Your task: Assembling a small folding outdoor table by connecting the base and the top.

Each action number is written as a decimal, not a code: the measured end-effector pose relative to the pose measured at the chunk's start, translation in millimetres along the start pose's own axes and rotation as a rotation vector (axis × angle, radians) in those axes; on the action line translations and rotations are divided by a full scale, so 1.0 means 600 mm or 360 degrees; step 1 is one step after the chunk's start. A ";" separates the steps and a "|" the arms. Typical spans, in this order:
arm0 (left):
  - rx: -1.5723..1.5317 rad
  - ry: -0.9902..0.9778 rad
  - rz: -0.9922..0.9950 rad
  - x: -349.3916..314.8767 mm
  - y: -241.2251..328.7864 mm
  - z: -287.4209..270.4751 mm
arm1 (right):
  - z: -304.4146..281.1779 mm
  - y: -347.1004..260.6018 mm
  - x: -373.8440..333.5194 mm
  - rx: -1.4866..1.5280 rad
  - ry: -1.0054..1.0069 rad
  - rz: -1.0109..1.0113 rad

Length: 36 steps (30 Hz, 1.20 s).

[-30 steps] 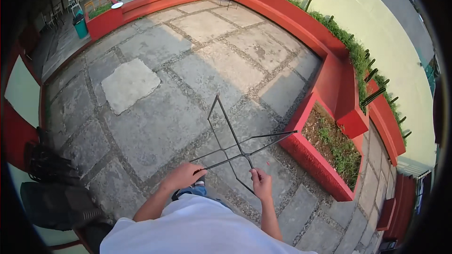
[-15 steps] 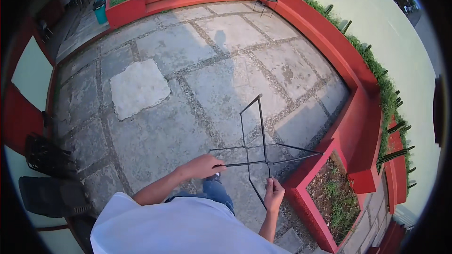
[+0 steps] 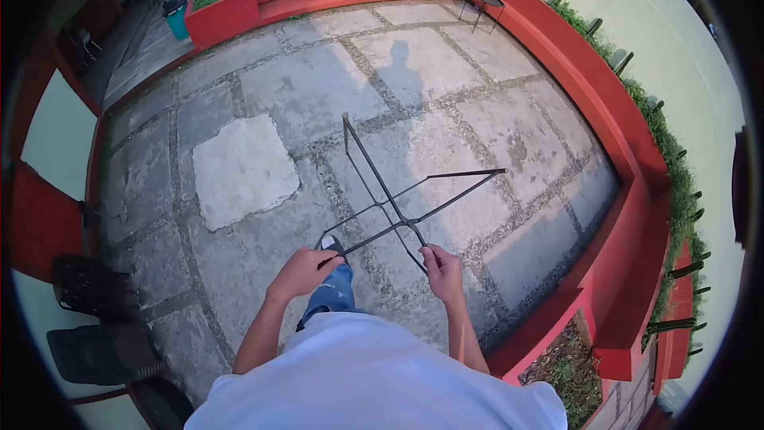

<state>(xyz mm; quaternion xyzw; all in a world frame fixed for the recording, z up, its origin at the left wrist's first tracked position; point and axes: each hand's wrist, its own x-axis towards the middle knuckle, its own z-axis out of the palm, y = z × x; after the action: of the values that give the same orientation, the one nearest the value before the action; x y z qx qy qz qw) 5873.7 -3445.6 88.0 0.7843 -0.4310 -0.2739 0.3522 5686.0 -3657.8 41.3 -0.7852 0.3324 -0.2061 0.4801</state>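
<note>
**Two hands, one thin metal frame**

Two bare hands carry a black metal frame [image 3: 395, 205] made of thin crossed rods. The left hand [image 3: 301, 271] is curled shut around the rod end on its side, and the right hand [image 3: 442, 269] pinches the loop end of the other rod. Each grip is closed on the frame. The frame is up in the air in front of the person, above the stone floor [image 3: 318, 87], with its far ends pointing away.

To carry it well, it would help to keep both hands level so the rods do not twist — and to hold the long ends up so they do not scrape the stones. One foot in a shoe [image 3: 333, 244] shows just under the frame, so it looks wise to keep the rods off the legs.

A red wall [image 3: 589, 95] curves along the right side, quite near. A small round table [image 3: 486, 0] stands far off by it. Dark chairs [image 3: 95, 326] sit at the left, and a green bin [image 3: 177, 17] is well away — nothing lies on the stones right ahead.
</note>
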 end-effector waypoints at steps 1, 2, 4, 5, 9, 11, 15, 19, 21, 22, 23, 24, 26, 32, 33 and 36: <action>-0.0048 -0.0023 -0.0054 0.035 -0.006 -0.016 | 0.008 -0.003 0.038 0.0017 0.0017 -0.0010; -0.0095 -0.0051 -0.0103 0.073 -0.011 -0.033 | 0.015 -0.009 0.075 0.0033 0.0040 -0.0018; -0.0081 -0.0073 -0.0060 0.150 -0.020 -0.070 | 0.024 -0.023 0.143 0.0055 0.0090 -0.0036; -0.0061 -0.0065 -0.0045 0.187 -0.027 -0.088 | 0.026 -0.027 0.177 0.0020 0.0097 0.0008; 0.0022 -0.0196 0.0106 0.348 -0.046 -0.140 | 0.025 -0.037 0.294 -0.0039 0.0158 0.0155; 0.0007 -0.0239 0.0215 0.431 -0.073 -0.150 | 0.031 -0.037 0.362 -0.0014 0.0212 0.0188; 0.0011 -0.0361 0.0307 0.589 -0.089 -0.177 | 0.034 -0.005 0.481 0.0008 0.0318 0.0223; -0.0001 -0.0450 0.0221 0.734 -0.087 -0.210 | 0.026 -0.007 0.631 0.0061 0.0318 0.0340; 0.0011 -0.0384 0.0245 0.784 -0.095 -0.241 | 0.034 -0.019 0.690 0.0089 0.0248 0.0431; 0.0000 -0.0307 0.0291 0.806 -0.095 -0.253 | 0.039 -0.030 0.720 0.0086 0.0235 0.0442; 0.0000 -0.0268 0.0230 0.826 -0.086 -0.274 | 0.043 -0.040 0.758 0.0095 0.0247 0.0380; 0.0006 -0.0261 0.0170 0.848 -0.084 -0.295 | 0.048 -0.051 0.796 0.0102 0.0255 0.0320; 0.0014 -0.0194 0.0115 0.893 -0.104 -0.327 | 0.062 -0.063 0.873 0.0124 0.0162 0.0278; 0.0048 -0.0107 0.0064 1.059 -0.162 -0.428 | 0.123 -0.076 1.099 0.0026 0.0094 0.0096; 0.0051 -0.0115 0.0053 1.087 -0.173 -0.447 | 0.135 -0.076 1.132 0.0004 0.0097 0.0079; 0.0036 -0.0135 0.0082 1.188 -0.203 -0.503 | 0.172 -0.089 1.232 0.0025 0.0135 0.0131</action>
<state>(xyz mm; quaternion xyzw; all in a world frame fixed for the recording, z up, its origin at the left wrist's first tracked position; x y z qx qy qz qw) 6494.9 -3923.6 83.8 0.7646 -0.4686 -0.2929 0.3316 6282.7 -4109.3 45.2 -0.7576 0.3828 -0.2220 0.4797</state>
